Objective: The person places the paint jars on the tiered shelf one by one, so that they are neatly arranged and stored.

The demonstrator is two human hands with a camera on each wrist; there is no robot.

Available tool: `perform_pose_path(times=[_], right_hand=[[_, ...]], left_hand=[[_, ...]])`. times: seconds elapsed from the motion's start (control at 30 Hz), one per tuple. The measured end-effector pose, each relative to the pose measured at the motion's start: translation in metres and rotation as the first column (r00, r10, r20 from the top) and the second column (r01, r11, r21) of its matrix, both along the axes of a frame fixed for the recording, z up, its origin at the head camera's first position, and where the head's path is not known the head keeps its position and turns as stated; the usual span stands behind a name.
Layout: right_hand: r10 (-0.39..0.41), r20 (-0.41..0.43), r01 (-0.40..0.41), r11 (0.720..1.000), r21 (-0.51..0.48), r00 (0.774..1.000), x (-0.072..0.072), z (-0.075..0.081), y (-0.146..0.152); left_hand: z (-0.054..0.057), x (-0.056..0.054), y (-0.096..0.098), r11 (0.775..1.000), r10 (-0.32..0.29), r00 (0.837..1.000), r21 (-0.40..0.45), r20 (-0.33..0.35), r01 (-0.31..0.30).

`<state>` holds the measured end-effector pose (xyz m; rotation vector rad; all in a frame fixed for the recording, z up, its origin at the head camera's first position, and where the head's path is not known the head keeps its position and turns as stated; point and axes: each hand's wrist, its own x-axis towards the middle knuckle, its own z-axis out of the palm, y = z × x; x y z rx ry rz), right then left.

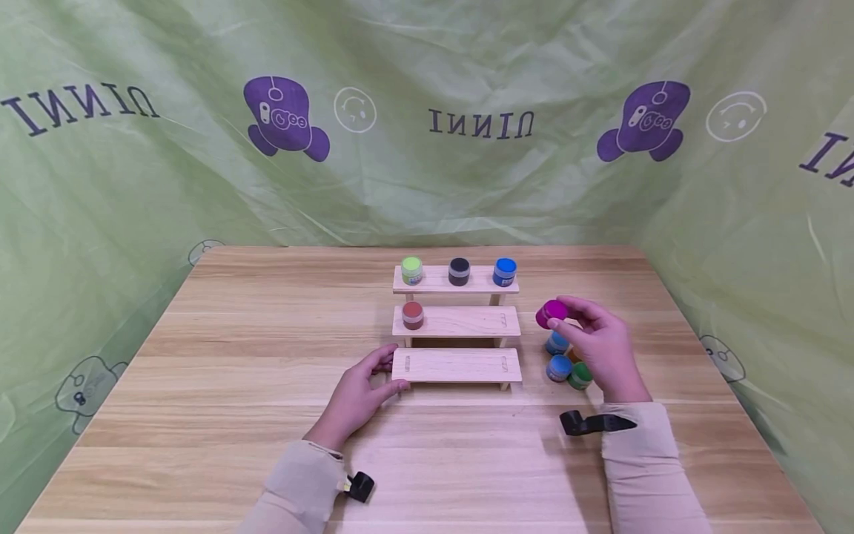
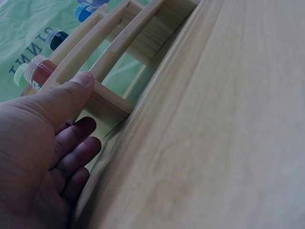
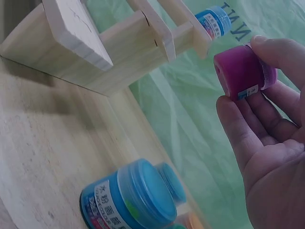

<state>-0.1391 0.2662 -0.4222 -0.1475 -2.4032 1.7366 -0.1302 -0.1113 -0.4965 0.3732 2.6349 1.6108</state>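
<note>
My right hand (image 1: 603,348) pinches a magenta paint jar (image 1: 551,314) between thumb and fingers, tilted in the air right of a stepped wooden rack (image 1: 457,365). In the right wrist view the magenta jar (image 3: 240,71) shows a small label. My left hand (image 1: 360,397) holds the left end of the rack's lowest step, thumb at the front corner; in the left wrist view the thumb (image 2: 71,93) lies against the wood. On the top step stand light green (image 1: 411,271), black (image 1: 459,272) and blue (image 1: 505,272) jars. A brown-red jar (image 1: 413,316) sits at the middle step's left.
Below my right hand several jars stand together on the table: two blue (image 1: 558,368), a green one (image 1: 580,376) and a partly hidden orange one (image 1: 574,355). A green printed cloth (image 1: 400,193) hangs behind the wooden table (image 1: 267,334) and along its sides.
</note>
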Motion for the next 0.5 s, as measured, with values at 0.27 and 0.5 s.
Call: perform_pose_path(times=[0.27, 0.5], right_hand=[[0.008, 0.008, -0.008, 1.000, -0.002, 1.000, 0.000, 0.000, -0.006], [0.053, -0.027, -0.055, 0.995, -0.089, 0.998, -0.003, -0.003, -0.015]], left_hand=[[0.000, 0.000, 0.000, 1.000, -0.001, 1.000, -0.004, -0.001, 0.001], [0.001, 0.001, 0.000, 1.000, 0.001, 1.000, -0.002, -0.002, -0.001]])
